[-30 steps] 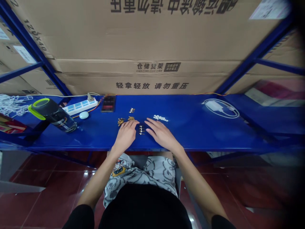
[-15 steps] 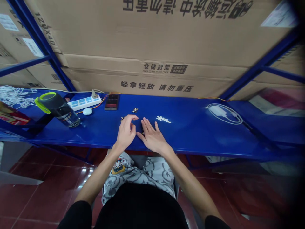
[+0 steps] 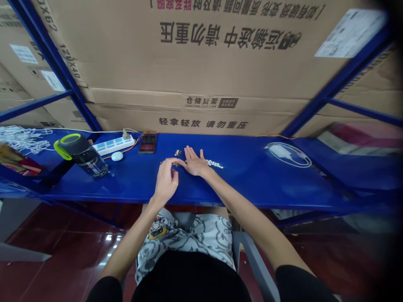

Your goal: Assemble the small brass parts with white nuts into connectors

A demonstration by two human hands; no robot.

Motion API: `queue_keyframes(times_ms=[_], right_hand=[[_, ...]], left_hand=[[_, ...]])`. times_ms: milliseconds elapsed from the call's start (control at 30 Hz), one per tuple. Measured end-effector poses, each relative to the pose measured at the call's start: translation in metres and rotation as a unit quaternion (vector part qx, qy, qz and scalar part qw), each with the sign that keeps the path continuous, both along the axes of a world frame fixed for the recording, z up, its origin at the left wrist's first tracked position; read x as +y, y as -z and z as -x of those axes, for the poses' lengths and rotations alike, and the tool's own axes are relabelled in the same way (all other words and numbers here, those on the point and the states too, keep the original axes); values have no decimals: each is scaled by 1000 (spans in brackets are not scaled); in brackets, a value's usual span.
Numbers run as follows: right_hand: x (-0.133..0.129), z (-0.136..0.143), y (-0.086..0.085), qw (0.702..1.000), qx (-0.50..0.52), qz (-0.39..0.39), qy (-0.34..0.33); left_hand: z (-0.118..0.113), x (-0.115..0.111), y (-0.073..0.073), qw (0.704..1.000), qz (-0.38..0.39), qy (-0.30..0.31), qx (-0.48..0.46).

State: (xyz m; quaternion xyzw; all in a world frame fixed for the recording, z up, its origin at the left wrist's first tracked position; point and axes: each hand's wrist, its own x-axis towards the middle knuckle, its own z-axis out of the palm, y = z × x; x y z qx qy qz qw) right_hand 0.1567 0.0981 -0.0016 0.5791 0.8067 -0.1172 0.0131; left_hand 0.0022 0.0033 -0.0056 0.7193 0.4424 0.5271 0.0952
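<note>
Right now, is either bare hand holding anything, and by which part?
It cannot be told. The left hand curls its fingertips at the small brass-coloured metal parts on the blue metal shelf; the right hand lies flat, holding nothing.

A storeroom: blue steel racking (image 3: 56, 63) holding cardboard cartons (image 3: 201, 63).

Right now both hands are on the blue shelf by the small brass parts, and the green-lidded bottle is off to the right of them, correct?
Not quite. The head view shows the green-lidded bottle to the left of the hands, not the right. The left hand and right hand are on the blue shelf by the small brass parts.
</note>
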Motion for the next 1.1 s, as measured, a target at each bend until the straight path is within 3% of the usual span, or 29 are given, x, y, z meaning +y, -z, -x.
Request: queue_keyframes(times_ms=[267,433,600,767,933,1000,1100], right_hand=[[19,6,8,998,45,-31,-19],[22,2,3,988,110,-111,-6],[11,-45,-10,962,174,-208,39],[-16,-85,-2,952,163,-256,42],[-17,-56,-3,957,130,-243,-93],[-4,-40,-7,962,102,-233,-100],[18,-27,-10,981,87,-151,-90]], left_hand=[[-1,0,1,1000,14,2,10],[0,0,2,1000,20,3,9],[0,1,2,1000,23,4,17],[-1,2,2,994,52,-31,93],[-1,3,4,986,80,-27,144],[-1,3,4,985,86,-23,148],[0,3,4,985,89,-19,146]])
